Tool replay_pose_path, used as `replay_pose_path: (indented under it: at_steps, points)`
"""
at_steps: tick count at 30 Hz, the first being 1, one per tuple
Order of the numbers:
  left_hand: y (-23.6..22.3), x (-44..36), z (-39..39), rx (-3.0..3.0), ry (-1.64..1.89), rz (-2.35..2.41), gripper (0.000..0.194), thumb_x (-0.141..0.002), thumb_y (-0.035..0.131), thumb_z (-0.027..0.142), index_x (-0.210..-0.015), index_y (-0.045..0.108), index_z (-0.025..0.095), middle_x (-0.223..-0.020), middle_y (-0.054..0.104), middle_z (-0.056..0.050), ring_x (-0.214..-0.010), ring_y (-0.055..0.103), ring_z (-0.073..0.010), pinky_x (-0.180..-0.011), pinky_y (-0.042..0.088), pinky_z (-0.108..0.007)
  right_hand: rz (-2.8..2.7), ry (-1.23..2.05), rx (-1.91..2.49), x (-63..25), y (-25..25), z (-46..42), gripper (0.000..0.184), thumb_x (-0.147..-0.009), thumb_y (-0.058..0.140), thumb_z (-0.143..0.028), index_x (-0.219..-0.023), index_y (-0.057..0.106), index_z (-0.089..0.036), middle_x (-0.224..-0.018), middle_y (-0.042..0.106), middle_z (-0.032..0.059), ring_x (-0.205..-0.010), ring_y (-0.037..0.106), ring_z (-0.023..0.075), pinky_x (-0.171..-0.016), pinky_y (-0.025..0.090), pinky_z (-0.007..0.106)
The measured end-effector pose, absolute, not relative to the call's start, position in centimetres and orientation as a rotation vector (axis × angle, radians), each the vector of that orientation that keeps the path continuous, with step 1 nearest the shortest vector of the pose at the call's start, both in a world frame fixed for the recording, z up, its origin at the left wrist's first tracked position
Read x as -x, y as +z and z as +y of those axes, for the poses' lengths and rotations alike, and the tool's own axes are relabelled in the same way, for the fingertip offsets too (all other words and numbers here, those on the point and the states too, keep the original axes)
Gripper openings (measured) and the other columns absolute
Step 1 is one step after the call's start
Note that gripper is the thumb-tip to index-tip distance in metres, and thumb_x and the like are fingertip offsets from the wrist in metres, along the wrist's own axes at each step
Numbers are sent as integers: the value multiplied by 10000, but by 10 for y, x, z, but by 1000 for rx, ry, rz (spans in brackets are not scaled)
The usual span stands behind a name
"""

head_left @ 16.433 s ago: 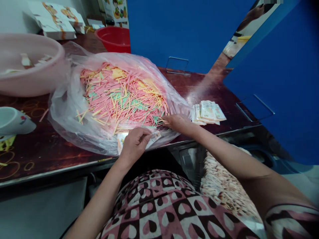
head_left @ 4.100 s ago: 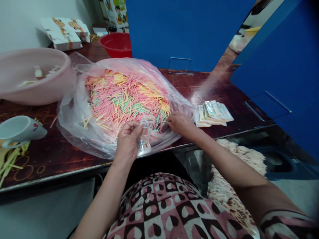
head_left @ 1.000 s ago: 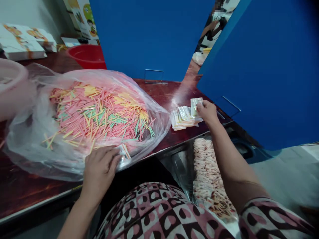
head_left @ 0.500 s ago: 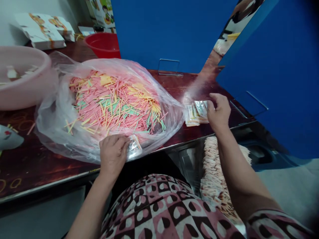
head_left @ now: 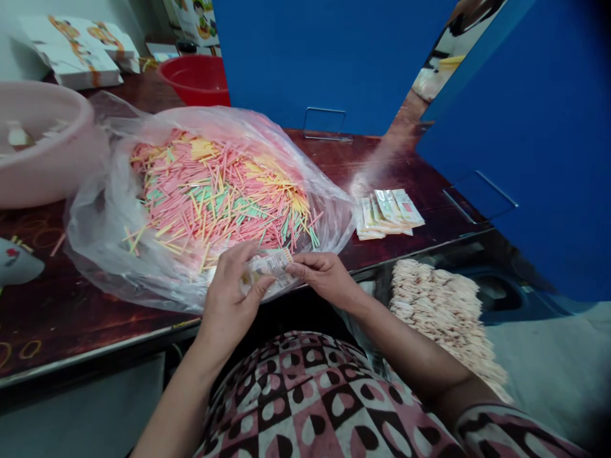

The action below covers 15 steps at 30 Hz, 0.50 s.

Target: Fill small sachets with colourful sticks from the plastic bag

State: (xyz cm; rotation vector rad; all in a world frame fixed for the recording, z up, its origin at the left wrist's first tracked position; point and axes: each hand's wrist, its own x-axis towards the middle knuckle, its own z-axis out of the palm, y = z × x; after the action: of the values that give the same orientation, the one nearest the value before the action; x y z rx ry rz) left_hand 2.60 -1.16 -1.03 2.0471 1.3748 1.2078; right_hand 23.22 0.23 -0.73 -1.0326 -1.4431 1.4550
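Note:
My left hand (head_left: 231,292) pinches a small printed clear packet (head_left: 267,266) at the table's near edge. My right hand (head_left: 321,277) grips the packet's right end with its fingertips. Both hands sit just in front of a large clear plastic bag (head_left: 109,216) heaped with pink, yellow and green sticks (head_left: 214,197). A fanned stack of filled packets (head_left: 389,213) lies flat on the dark table (head_left: 86,312) to the right of the bag.
A pink basin (head_left: 45,149) stands at the left, a red bowl (head_left: 195,76) and white boxes (head_left: 71,48) behind. A white cup (head_left: 16,261) lies at the left edge. Blue partitions (head_left: 525,140) wall the right. A heap of packets (head_left: 446,312) fills a container below the table.
My right hand has left the stack of packets on the right and come back to the packet in my left hand. The left hand has lifted that packet slightly.

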Motion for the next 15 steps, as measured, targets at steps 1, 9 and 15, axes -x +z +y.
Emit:
replay_pose_path:
  at_steps: [1, 9, 15]
  points:
    - [-10, -25, -12, -1895, 1149, 1368, 513, -929, 699, 435, -1392, 588, 243, -1205, 700, -78, -1084, 669, -222, -934, 538, -357, -1425, 1450, 1015, -233, -8, 1, 406, -853, 736, -593, -863, 796, -192, -833, 721, 12, -765, 625, 139, -744, 506, 259]
    - [6, -26, -14, -1485, 886, 1253, 365, -883, 682, 422, -1180, 712, 212, -840, 696, -3, -791, 637, -153, -744, 488, -261, -1489, 1343, 1038, -230, -11, -5, 413, -849, 753, -572, -751, 703, -174, -679, 640, -11, -633, 553, 108, -628, 458, 228]
    - [10, -29, -12, -1502, 823, 1223, 298, -886, 682, 463, -1042, 742, 217, -875, 733, -10, -830, 668, -172, -769, 509, -267, -1755, 924, 1091, -229, -11, -3, 602, -950, 596, -644, -579, 578, -171, -558, 510, -22, -546, 436, 85, -551, 339, 236]
